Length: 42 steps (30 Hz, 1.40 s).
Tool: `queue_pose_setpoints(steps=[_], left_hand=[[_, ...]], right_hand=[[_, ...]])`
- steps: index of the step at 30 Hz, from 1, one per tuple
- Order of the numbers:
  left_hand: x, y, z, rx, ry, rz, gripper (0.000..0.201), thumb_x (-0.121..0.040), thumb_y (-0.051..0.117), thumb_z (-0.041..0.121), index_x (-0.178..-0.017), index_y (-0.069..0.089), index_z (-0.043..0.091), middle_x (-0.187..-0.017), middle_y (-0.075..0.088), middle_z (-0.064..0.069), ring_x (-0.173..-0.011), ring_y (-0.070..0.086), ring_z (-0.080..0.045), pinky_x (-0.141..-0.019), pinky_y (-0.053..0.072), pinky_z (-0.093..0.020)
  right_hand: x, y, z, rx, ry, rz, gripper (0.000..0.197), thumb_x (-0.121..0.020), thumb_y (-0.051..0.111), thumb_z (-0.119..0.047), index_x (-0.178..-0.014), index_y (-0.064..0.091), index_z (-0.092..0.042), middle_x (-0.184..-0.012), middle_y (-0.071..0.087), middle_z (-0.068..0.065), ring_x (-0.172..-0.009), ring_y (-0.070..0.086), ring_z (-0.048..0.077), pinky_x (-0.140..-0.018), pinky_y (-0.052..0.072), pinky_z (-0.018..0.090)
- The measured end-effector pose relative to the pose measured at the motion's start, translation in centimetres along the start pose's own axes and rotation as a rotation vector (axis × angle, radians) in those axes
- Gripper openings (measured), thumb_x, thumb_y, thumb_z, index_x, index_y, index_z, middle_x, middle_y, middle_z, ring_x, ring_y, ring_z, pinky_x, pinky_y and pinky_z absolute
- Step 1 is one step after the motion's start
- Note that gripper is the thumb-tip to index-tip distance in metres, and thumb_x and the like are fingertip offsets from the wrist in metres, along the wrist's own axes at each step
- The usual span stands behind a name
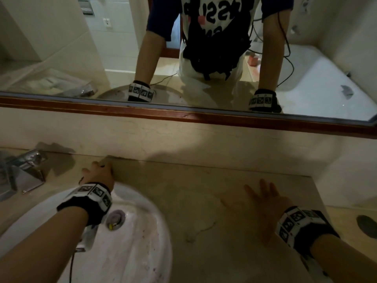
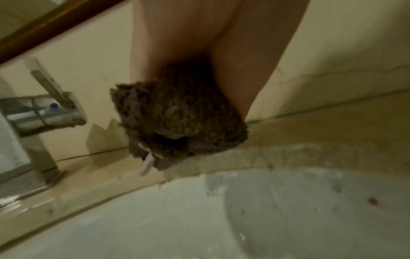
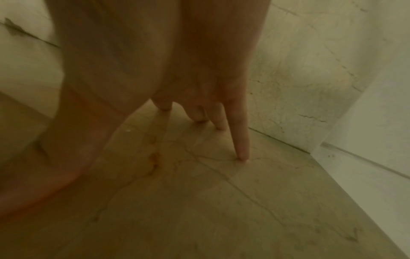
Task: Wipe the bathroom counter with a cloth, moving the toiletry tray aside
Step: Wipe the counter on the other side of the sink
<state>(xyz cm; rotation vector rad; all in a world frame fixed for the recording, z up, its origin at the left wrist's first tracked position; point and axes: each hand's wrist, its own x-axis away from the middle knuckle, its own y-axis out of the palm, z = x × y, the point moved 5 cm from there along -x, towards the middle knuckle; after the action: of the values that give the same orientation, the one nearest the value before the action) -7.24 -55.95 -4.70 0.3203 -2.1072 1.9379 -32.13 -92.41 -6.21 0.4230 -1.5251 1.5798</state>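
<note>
Behind basin rim [image 2: 221, 168], cloth [image 2: 177, 119] in left hand [image 1: 100, 174].

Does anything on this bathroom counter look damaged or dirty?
Yes. Thin cracks run across the counter beside the sink, and reddish specks dot the basin. The left hand grips a dark cloth at the back edge.

Dim, yellow-tinged indoor light throughout; a brighter patch falls on the wall above the worktop [image 1: 183, 193], where the tap [image 1: 26, 168] casts a dark shadow; the wide lens bends the mirror frame [image 1: 183, 114] toward the edges; both wrist views are soft, grainy and motion-blurred, the right one murkiest.
</note>
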Motion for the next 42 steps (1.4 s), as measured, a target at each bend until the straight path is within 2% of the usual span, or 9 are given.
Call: queue_pose_setpoints(steps=[5,12,17,22,26,31,36,39,42], left_hand=[[3.5,-1.7,4.1,0.108,0.163,-0.066,0.039,-0.088,0.056,0.026,-0.126,0.052,0.017,-0.123,0.047,-0.017,-0.112,0.049,-0.038,-0.098,0.045,-0.04],[12.2,1.4,17.2,0.329,0.418,-0.215,0.042,-0.086,0.059,0.032,-0.127,0.053,0.022,-0.134,0.041,-0.015,-0.119,0.044,-0.037,-0.103,0.043,-0.039],[17.2,3.9,21.1,0.327,0.591,-0.396,0.062,-0.091,0.049,0.046,-0.146,0.028,0.027,-0.15,0.02,-0.012,-0.134,0.028,-0.036,-0.11,0.033,-0.043],[14.2,3.0,19.1,0.37,0.568,-0.336,0.057,-0.099,0.04,0.02,-0.151,0.016,0.019,-0.159,0.012,-0.009,-0.145,0.02,-0.025,-0.118,0.022,-0.032],[11.8,4.2,14.8,-0.018,0.522,-0.408,0.088,-0.089,0.06,0.031,-0.151,-0.002,0.027,-0.16,-0.015,-0.002,-0.149,-0.007,-0.022,-0.121,0.007,-0.047],[11.0,5.1,13.6,-0.066,0.56,-0.399,0.1,-0.079,0.072,0.037,-0.151,0.002,0.032,-0.16,-0.015,0.002,-0.149,-0.007,-0.021,-0.12,0.008,-0.049],[10.6,5.1,13.5,-0.115,0.59,-0.375,0.1,-0.078,0.072,0.036,-0.151,0.003,0.033,-0.16,-0.014,0.001,-0.149,-0.005,-0.021,-0.121,0.011,-0.048],[10.5,5.2,13.2,-0.143,0.615,-0.396,0.102,-0.079,0.072,0.034,-0.151,-0.001,0.032,-0.16,-0.016,0.001,-0.149,-0.006,-0.021,-0.121,0.012,-0.047],[10.5,5.0,13.4,-0.146,0.631,-0.404,0.103,-0.079,0.073,0.029,-0.151,0.0,0.03,-0.159,-0.016,-0.001,-0.149,-0.004,-0.023,-0.121,0.016,-0.043]], right_hand=[[0.3,-0.2,0.0,-0.057,0.007,0.023,0.09,-0.092,0.051,-0.042,-0.147,-0.02,-0.033,-0.155,-0.026,0.014,-0.143,-0.016,0.04,-0.116,0.017,0.052],[0.2,0.1,0.4,-0.071,0.015,0.001,0.115,-0.075,0.071,-0.048,-0.147,-0.017,-0.035,-0.156,-0.024,0.011,-0.144,-0.013,0.039,-0.116,0.015,0.054],[0.7,-2.2,-0.4,-0.335,-0.065,0.217,0.047,-0.1,0.041,-0.029,-0.145,0.036,-0.019,-0.153,0.032,0.005,-0.137,0.037,0.023,-0.111,0.031,0.029],[2.9,-2.9,-6.4,-0.424,-0.321,0.304,0.053,-0.099,0.036,-0.041,-0.148,0.027,-0.024,-0.156,0.023,0.006,-0.14,0.03,0.024,-0.115,0.023,0.032],[3.0,-0.4,-10.2,-0.092,-0.261,0.163,0.071,-0.095,0.05,-0.039,-0.149,0.005,-0.038,-0.159,-0.013,0.009,-0.145,0.002,0.038,-0.117,0.021,0.05],[2.7,-1.5,-11.1,-0.175,-0.165,0.202,0.063,-0.093,0.054,-0.019,-0.148,0.024,-0.028,-0.158,-0.004,0.013,-0.144,0.001,0.04,-0.115,0.025,0.049],[1.4,-4.0,-7.0,-0.376,-0.166,0.428,0.039,-0.083,0.057,-0.022,-0.121,0.061,-0.032,-0.132,0.046,0.007,-0.114,0.044,0.03,-0.098,0.042,0.037],[0.8,-4.9,-0.8,-0.414,-0.055,0.541,0.062,-0.07,0.064,-0.022,-0.13,0.053,-0.031,-0.132,0.055,0.001,-0.115,0.05,0.027,-0.104,0.038,0.039],[0.3,-4.0,3.9,-0.472,0.144,0.547,0.06,-0.087,0.06,-0.031,-0.142,0.037,-0.023,-0.149,0.031,0.011,-0.131,0.036,0.036,-0.109,0.035,0.045]])
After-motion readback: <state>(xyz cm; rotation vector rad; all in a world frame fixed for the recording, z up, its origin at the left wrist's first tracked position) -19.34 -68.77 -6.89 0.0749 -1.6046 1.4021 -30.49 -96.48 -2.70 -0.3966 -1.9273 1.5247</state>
